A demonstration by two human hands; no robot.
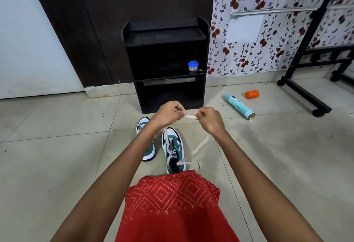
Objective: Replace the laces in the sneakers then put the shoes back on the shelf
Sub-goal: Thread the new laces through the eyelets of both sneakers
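Two white-and-teal sneakers stand on the tiled floor in front of me: the right sneaker [173, 150] in full view, the left sneaker [142, 124] partly hidden under my left forearm. A white lace [189, 116] is stretched between my hands above the shoes. My left hand [168, 114] pinches one part of it and my right hand [209, 119] pinches the other. Loose lace trails down to the right sneaker's opening and blurs at the right. The black shelf [166, 65] stands just beyond my hands against the wall.
A small blue-lidded jar [193, 66] sits on the shelf's middle board. A teal spray can [239, 106] and an orange cap [251, 94] lie on the floor to the right. A black wheeled rack [306, 96] stands at far right. My red patterned garment [172, 207] fills the bottom centre.
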